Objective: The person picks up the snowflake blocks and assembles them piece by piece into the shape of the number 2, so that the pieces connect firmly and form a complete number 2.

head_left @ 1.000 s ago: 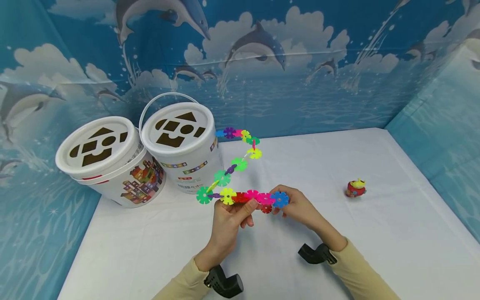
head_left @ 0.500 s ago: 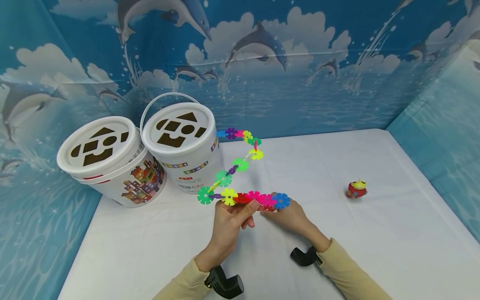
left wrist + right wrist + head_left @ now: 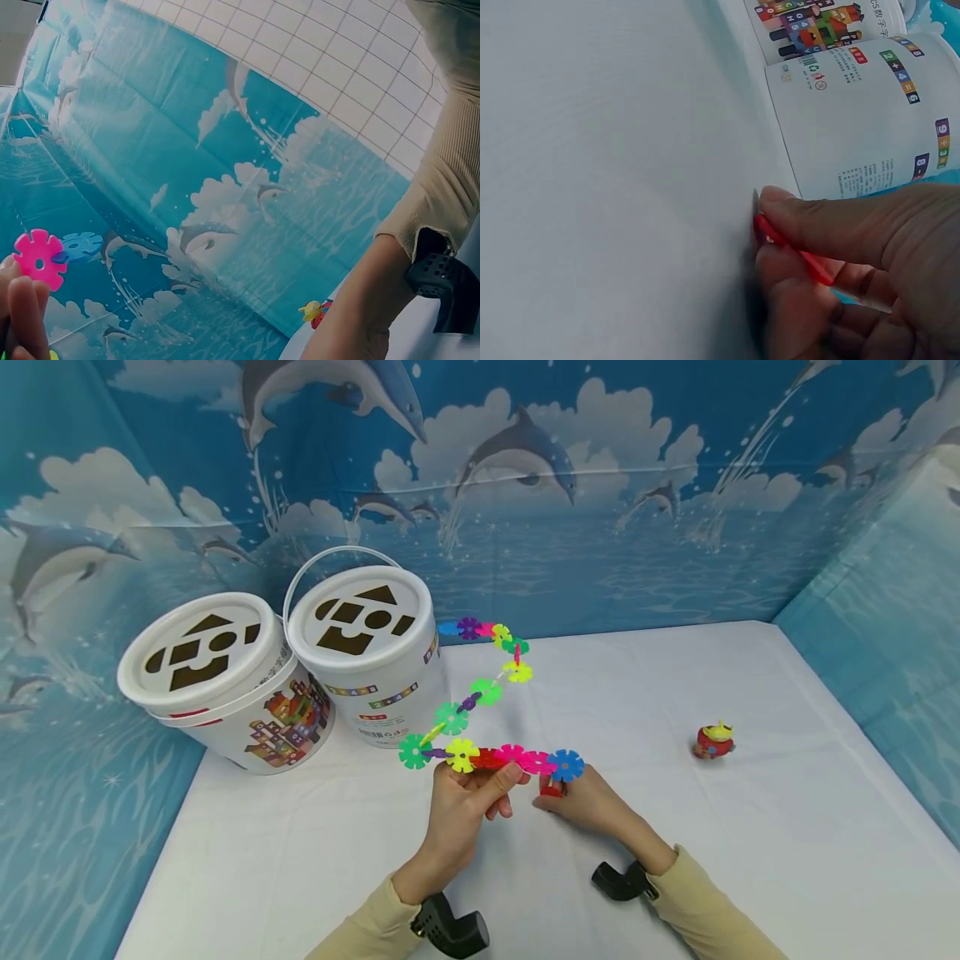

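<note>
My left hand (image 3: 468, 806) pinches a long chain of interlocked flower-shaped plastic discs (image 3: 488, 692) between thumb and fingers. The chain zigzags back toward the buckets in green, yellow, purple, red and pink, and a blue disc (image 3: 566, 765) ends it on the right. In the left wrist view, a pink disc (image 3: 40, 259) shows beside the fingertips. My right hand (image 3: 592, 802) is just below the blue end, pinching a red flower disc (image 3: 551, 790). That red disc is seen nearly edge-on in the right wrist view, between thumb and fingers; it looks apart from the chain.
Two white lidded buckets, one upright (image 3: 360, 610) and one leaning left (image 3: 202, 652), stand at the back left. A small red and yellow toy figure (image 3: 714, 740) sits on the white tablecloth (image 3: 787, 860) at right. A dolphin-print backdrop (image 3: 562, 552) hangs behind.
My right hand moved left behind the chain's blue end, then down and back right with the red disc. My left hand has hardly moved.
</note>
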`<action>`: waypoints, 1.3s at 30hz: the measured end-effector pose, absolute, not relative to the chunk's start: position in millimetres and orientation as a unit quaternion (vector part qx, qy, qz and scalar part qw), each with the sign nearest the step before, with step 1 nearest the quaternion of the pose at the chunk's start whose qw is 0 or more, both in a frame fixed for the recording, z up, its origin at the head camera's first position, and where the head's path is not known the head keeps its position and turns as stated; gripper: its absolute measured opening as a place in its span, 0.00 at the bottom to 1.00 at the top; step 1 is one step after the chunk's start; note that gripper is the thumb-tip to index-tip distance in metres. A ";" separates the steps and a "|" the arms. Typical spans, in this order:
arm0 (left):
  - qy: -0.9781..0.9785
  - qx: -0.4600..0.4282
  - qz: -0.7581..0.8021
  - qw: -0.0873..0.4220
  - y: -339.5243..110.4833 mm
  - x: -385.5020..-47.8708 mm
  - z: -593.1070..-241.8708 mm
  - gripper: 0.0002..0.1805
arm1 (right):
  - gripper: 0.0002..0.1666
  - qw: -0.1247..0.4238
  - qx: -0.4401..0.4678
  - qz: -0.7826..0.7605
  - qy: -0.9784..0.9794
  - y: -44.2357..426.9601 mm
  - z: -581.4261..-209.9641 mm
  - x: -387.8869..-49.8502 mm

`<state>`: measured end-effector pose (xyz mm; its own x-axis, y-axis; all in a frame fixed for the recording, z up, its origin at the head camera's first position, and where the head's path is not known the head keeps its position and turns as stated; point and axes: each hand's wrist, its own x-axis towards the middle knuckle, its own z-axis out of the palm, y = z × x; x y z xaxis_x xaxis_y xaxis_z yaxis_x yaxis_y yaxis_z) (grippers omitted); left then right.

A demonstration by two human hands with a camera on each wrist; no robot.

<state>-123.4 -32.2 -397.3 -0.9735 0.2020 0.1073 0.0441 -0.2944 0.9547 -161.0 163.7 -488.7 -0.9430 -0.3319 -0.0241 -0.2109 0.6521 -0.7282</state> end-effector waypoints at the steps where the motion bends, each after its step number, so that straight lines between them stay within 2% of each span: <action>1: 0.591 0.103 0.798 0.051 -32.1 -123.4 -397.6 0.14 | 0.12 0.082 -0.155 -0.398 0.901 164.9 -488.7 -160.0; 9: 0.594 0.113 0.795 0.044 -31.5 -124.4 -398.6 0.14 | 0.09 0.071 -0.135 -0.518 0.842 175.6 -459.8 -155.7; 13: 0.592 0.105 0.797 0.055 -31.4 -125.1 -398.4 0.14 | 0.13 0.041 -0.154 -0.620 0.768 183.9 -431.9 -148.4; 20: 0.596 0.090 0.795 0.066 -32.2 -124.9 -398.6 0.14 | 0.08 -0.005 -0.184 -0.705 0.685 190.4 -396.5 -129.5; 26: 0.595 0.086 0.797 0.058 -33.3 -124.4 -398.2 0.14 | 0.04 -0.002 -0.173 -0.746 0.643 190.7 -387.8 -124.0; 33: 0.592 0.083 0.800 0.055 -34.5 -125.3 -396.9 0.14 | 0.10 -0.005 -0.227 -0.791 0.568 195.3 -389.3 -124.7; 39: 0.593 0.077 0.800 0.053 -34.9 -125.8 -397.4 0.14 | 0.11 0.022 -0.245 -0.811 0.531 197.5 -387.0 -124.7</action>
<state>-125.8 -34.9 -397.4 -0.9824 0.1768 0.0600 0.0060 -0.2913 0.9566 -124.7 197.5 -387.0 -0.8787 -0.2956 0.3749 -0.2255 -0.4351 -0.8717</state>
